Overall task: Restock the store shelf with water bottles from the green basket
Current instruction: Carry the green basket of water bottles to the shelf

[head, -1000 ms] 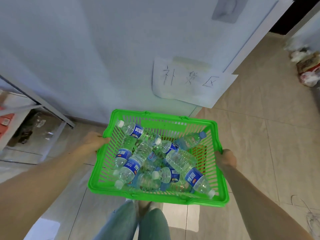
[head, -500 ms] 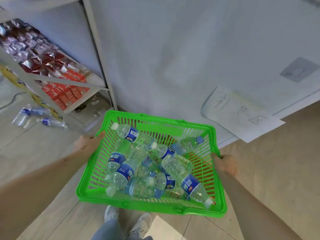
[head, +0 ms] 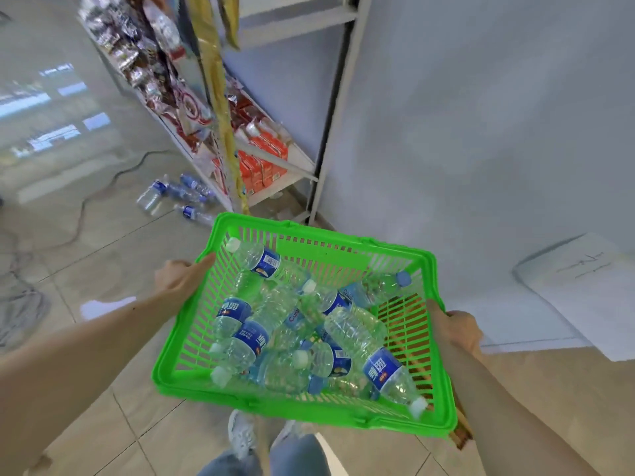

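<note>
I carry the green basket (head: 347, 247) in front of me above the floor. Several clear water bottles (head: 357, 334) with blue labels lie loose inside it. My left hand (head: 178, 276) grips the basket's left rim, thumb over the edge. My right hand (head: 453, 329) grips the right rim. The store shelf (head: 330, 108), a grey metal rack, stands ahead and to the left against the wall, its tiers filled with red boxes and snack packets.
Several water bottles (head: 175, 195) lie on the tiled floor beside the shelf's foot. A dark cable (head: 103, 183) snakes across the floor at left. A white paper sheet (head: 584, 293) hangs low on the wall at right. My feet (head: 240, 434) show below the basket.
The view has swung left: the shelf now stands ahead and closer, and the paper sheet has slid to the right edge. Both hands keep hold of the basket.
</note>
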`<state>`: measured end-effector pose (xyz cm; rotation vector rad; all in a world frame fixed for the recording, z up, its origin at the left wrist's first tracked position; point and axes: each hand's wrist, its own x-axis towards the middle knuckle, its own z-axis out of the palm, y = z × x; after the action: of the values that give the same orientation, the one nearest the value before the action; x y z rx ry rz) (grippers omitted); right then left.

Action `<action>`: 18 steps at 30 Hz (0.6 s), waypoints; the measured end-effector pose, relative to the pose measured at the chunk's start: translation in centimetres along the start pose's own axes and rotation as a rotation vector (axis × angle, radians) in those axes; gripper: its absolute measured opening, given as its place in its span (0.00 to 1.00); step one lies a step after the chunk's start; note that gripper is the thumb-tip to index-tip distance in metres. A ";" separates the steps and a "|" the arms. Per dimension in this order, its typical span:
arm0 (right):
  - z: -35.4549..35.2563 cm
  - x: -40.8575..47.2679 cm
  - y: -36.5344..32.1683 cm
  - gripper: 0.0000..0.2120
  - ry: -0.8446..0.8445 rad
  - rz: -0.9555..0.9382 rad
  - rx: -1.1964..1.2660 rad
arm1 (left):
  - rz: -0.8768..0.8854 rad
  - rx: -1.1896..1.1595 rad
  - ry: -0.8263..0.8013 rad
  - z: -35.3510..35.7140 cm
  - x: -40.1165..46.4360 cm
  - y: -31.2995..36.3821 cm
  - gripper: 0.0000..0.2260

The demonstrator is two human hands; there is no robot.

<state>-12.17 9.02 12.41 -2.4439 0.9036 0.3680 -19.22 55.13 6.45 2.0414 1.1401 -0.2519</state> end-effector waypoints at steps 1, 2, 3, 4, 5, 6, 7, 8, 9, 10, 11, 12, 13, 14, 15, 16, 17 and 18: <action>0.8 -0.7 -1.1 0.28 -0.012 -0.008 -0.005 | -0.007 0.005 0.003 -0.9 0.9 -0.8 0.28; 1.6 -1.2 -2.1 0.27 -0.022 -0.022 -0.008 | -0.021 0.005 0.010 -1.8 1.8 -1.6 0.29; 2.3 -1.7 -3.0 0.27 -0.032 -0.041 -0.014 | -0.037 0.008 0.014 -2.6 2.6 -2.5 0.29; 3.0 -2.2 -4.1 0.28 -0.040 -0.056 -0.030 | -0.053 0.017 0.013 -3.3 3.3 -3.5 0.29; 3.6 -2.7 -5.2 0.30 -0.048 -0.061 -0.051 | -0.065 0.029 0.010 -3.9 3.8 -4.4 0.30; 4.3 -3.3 -6.2 0.33 -0.059 -0.061 -0.062 | -0.075 0.034 0.008 -4.7 4.2 -5.3 0.30; 4.8 -3.9 -7.3 0.34 -0.070 -0.066 -0.065 | -0.085 0.025 0.011 -5.6 4.4 -6.0 0.29; 5.5 -4.5 -8.4 0.34 -0.078 -0.079 -0.068 | -0.099 0.005 0.022 -6.5 4.7 -6.7 0.29; 6.2 -5.1 -9.5 0.34 -0.080 -0.093 -0.078 | -0.113 -0.015 0.032 -7.5 4.9 -7.2 0.28; 6.9 -5.6 -10.7 0.34 -0.078 -0.106 -0.091 | -0.124 -0.031 0.038 -8.4 5.2 -7.8 0.28; 7.7 -6.3 -11.8 0.34 -0.074 -0.117 -0.109 | -0.129 -0.041 0.039 -9.4 5.6 -8.5 0.28; 8.5 -7.1 -12.8 0.34 -0.065 -0.126 -0.128 | -0.131 -0.047 0.041 -10.3 6.0 -9.2 0.28; 9.3 -7.9 -13.7 0.35 -0.053 -0.132 -0.143 | -0.130 -0.055 0.048 -11.3 6.6 -9.9 0.27; 10.3 -8.7 -14.5 0.35 -0.040 -0.130 -0.148 | -0.133 -0.074 0.066 -12.3 7.2 -10.5 0.28; 11.3 -9.5 -15.3 0.35 -0.026 -0.122 -0.143 | -0.134 -0.097 0.086 -13.5 8.0 -11.0 0.28; 12.4 -10.5 -16.1 0.35 -0.014 -0.113 -0.138 | -0.130 -0.110 0.094 -14.7 8.9 -11.4 0.28; 13.5 -11.5 -16.8 0.36 -0.011 -0.100 -0.138 | -0.124 -0.107 0.085 -15.9 9.9 -11.8 0.28; 14.5 -12.4 -17.4 0.38 -0.010 -0.084 -0.139 | -0.119 -0.096 0.070 -17.1 10.8 -12.0 0.28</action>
<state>-10.89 34.80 11.71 -2.5942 0.7923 0.4253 -25.62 77.76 6.35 1.9144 1.2946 -0.1814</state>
